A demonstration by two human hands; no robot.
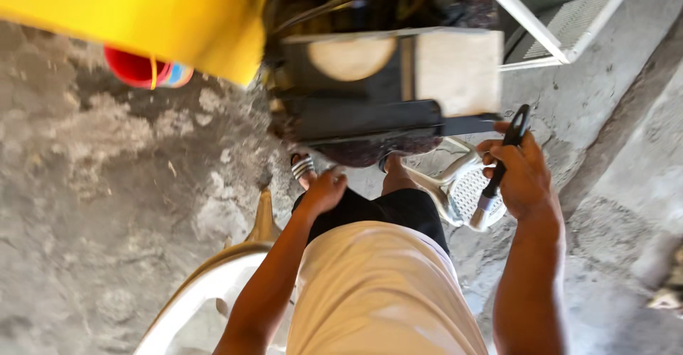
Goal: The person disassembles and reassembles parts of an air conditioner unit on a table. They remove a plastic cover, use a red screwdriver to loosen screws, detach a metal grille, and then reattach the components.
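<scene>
Behind the right hand (523,177), the brush (498,173) handle hides (bristles blurred).

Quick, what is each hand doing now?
Left hand: holds nothing, resting on the knee.
Right hand: closed on a black-handled brush.

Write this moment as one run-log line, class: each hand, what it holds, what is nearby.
right hand: grips black-handled paintbrush | left hand: empty, on knee | nearby: white plastic chair, dark machine, concrete floor

I saw bare forearms, a cream shirt (380,291), black shorts (398,209) and a striped sandal (302,168) on one foot.
</scene>
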